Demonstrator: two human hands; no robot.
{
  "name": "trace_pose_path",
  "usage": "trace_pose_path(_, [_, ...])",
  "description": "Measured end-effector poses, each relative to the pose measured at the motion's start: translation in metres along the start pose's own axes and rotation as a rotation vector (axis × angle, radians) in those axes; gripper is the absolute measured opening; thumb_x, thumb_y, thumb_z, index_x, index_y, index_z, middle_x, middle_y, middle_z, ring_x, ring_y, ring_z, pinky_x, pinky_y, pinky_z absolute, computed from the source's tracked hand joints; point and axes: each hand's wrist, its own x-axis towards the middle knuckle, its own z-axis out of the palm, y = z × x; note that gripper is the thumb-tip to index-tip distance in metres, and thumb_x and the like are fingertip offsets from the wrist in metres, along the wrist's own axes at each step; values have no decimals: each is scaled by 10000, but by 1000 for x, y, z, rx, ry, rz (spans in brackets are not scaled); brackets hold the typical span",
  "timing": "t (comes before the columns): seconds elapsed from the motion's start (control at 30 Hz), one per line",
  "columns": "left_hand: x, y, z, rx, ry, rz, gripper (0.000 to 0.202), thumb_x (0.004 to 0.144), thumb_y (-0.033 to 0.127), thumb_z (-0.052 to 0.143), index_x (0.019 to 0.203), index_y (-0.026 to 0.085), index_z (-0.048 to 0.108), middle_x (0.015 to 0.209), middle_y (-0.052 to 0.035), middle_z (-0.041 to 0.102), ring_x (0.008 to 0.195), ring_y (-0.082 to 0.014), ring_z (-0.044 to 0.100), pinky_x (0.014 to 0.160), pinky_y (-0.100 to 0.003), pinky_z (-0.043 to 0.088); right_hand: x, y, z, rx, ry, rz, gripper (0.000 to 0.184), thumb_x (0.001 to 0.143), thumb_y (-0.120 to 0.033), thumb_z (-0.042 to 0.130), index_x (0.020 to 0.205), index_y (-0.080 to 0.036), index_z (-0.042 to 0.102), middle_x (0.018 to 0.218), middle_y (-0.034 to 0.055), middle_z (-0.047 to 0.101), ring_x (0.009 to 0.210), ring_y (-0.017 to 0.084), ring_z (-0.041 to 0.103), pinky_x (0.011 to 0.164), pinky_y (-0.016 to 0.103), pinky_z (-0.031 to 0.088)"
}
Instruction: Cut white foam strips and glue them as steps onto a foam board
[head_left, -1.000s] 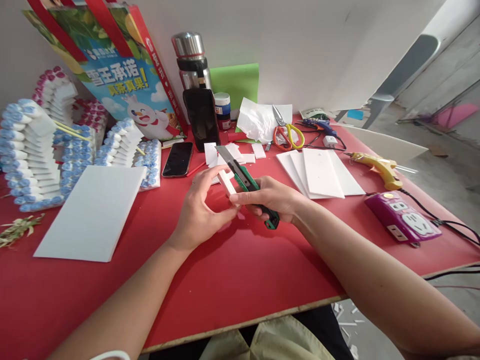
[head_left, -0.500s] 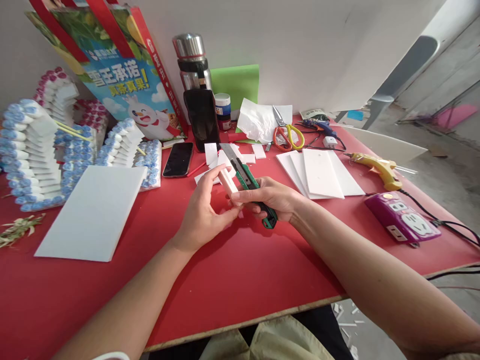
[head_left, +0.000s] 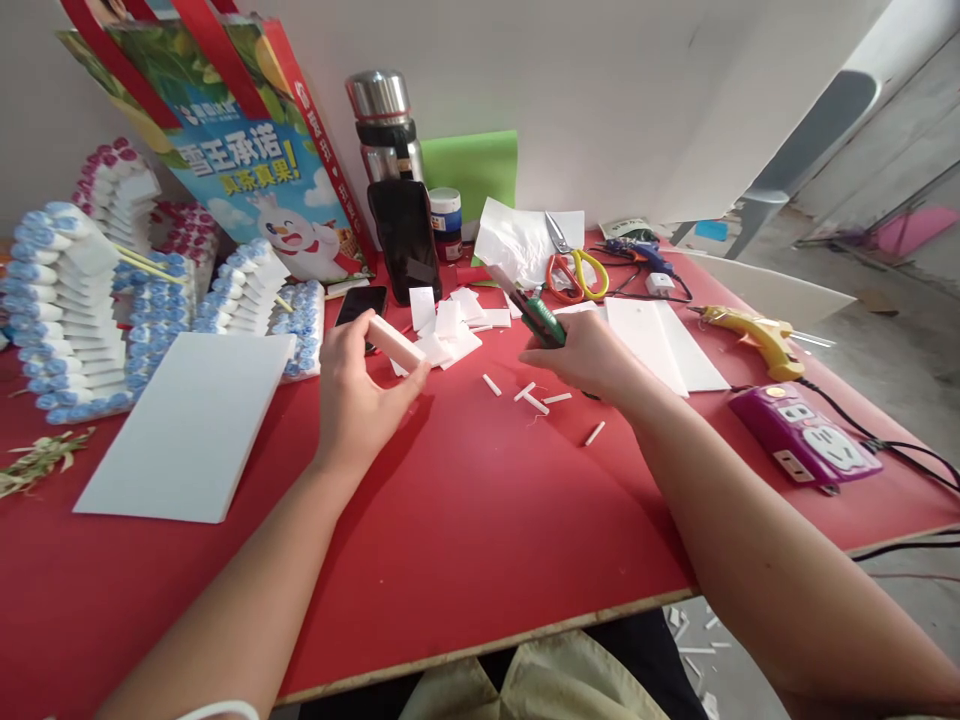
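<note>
My left hand (head_left: 364,390) grips a small white block (head_left: 396,343), maybe a stack of foam-board pieces, between thumb and fingers above the red table (head_left: 465,540). To its right, my right hand (head_left: 589,355) is closed round a green and black utility knife (head_left: 543,320), its blade pointing away and to the left. Several thin white strips (head_left: 534,404) lie on the table between the hands. Just beyond the block is a heap of small white cut pieces (head_left: 450,325). White foam-board sheets (head_left: 645,345) lie partly behind my right hand.
At left stand blue-and-white cotton-swab models (head_left: 82,320) beside a white board (head_left: 184,425). Behind are a shopping bag (head_left: 232,150), a steel flask (head_left: 380,110), a phone (head_left: 362,303) and scissors (head_left: 577,275). A yellow glue gun (head_left: 757,340) and purple power socket (head_left: 806,435) sit at right.
My hands have moved apart, the left going left with the block, the right going right and away with the knife. Several thin white strips now show on the table between them.
</note>
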Motion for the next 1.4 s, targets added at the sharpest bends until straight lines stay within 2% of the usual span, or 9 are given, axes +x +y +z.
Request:
trace_pose_path(0.17, [3,-15,4,14,-8,-31,859,724,309,848,1482,164,471,1394,-185,571,1341,-362,525,1114,-488,444,-2,2,15,-121,-69,-111,229,719,-365,782,831,-205,663,710,-13,638,580,143,564,524,264,386])
trace_pose_path(0.37, [4,-24,9,-53,-82,-136,866,706,359,869,1471,185,502,1389,-175,598,1253,-354,592,1051,-494,498,-8,0,40,-405,-14,-360,186,853,-325,671,750,-202,577,823,32,586,674,156,511,612,282,347])
trace_pose_path(0.6, [3,0,2,-485,26,-170,826,689,368,891,1424,228,542,1344,-130,596,1152,-292,639,1008,-450,533,-3,-1,24,-323,110,-166,159,791,-252,623,739,-227,474,700,0,518,612,165,449,561,292,293])
trace_pose_path(0.77, [-5,38,-6,-1139,-398,-480,439,808,390,787,1198,204,711,1242,-106,674,1146,-293,655,1080,-495,497,-7,-7,29,-120,129,-272,77,790,-194,552,766,-220,484,781,7,516,663,165,487,605,290,363])
trace_pose_path(0.83, [-9,48,-7,-1251,-585,-523,489,786,402,798,1229,212,716,1332,-112,653,1262,-341,596,1110,-503,471,-11,-8,38,-88,120,-357,36,807,-182,536,829,-207,549,869,35,546,736,183,536,660,302,418])
trace_pose_path(0.93, [-14,55,-7,-1310,-728,-548,617,745,399,828,1316,217,681,1385,-109,637,1352,-368,528,1164,-494,411,-17,-8,54,-31,79,-453,289,834,-194,547,1106,-172,641,1074,101,595,927,231,616,810,352,500])
trace_pose_path(1.1, [-13,55,-2,-1303,-615,-604,501,781,406,787,1228,195,715,1305,-112,684,1345,-372,543,1106,-477,478,-21,-7,63,123,-34,-505,616,763,-167,625,1377,-158,584,1344,145,557,1207,252,603,1005,365,508])
trace_pose_path(1.23, [-7,51,-2,-1260,-439,-624,420,779,432,763,1113,178,746,1231,-114,713,1301,-356,585,1062,-458,519,-15,-4,49,159,26,-551,405,805,-151,587,1191,-194,701,1289,89,641,1175,224,623,1008,355,496])
trace_pose_path(1.4, [-2,37,-5,-1228,-300,-577,408,781,422,781,1112,191,726,1236,-105,701,1207,-340,647,1019,-488,542,-8,4,49,-224,121,-567,94,879,-236,649,923,-191,718,1092,87,688,1088,266,586,980,424,430])
